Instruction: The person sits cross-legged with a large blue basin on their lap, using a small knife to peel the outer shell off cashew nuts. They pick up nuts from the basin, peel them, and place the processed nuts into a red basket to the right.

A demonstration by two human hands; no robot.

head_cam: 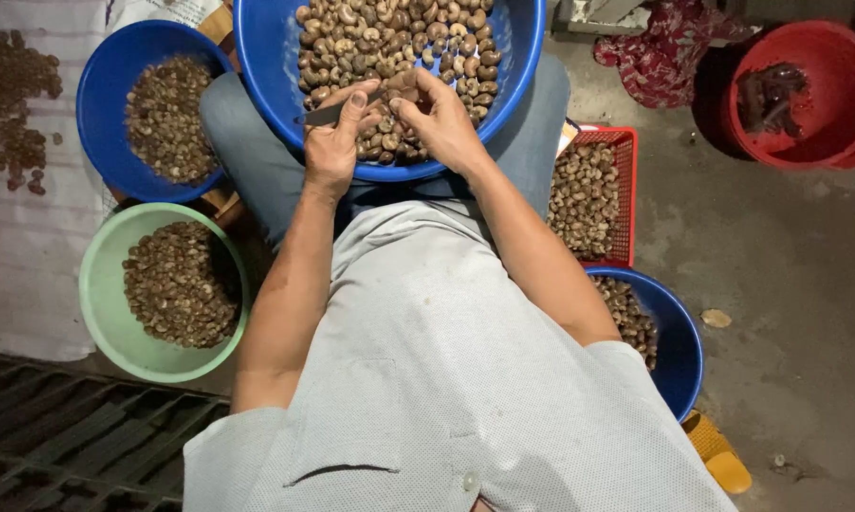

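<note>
Grey concrete floor (pixel 778 256), dark grate (pixel 57 436) bottom-left

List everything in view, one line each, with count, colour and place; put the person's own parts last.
Large basin: one, blue, on the lap, full of brown nuts.
Blue bowl: one, upper left, holding small brown pieces.
Green bowl: one, pale green, lower left, holding brown pieces.
Red basket: one, right of the lap, holding nuts.
Second blue bowl: one, lower right, partly hidden by the arm, holding nuts.
Red tub: one, upper right, with dark contents.
Patterned cloth: one, red, top centre-right.
Loose nuts: a scatter, brown, on the white sheet at far left.
Knife: one, grey blade, in the left hand.
Nut: one, brown, between both hands' fingertips.
Left hand: grips the knife.
Right hand: holds the nut.
</note>
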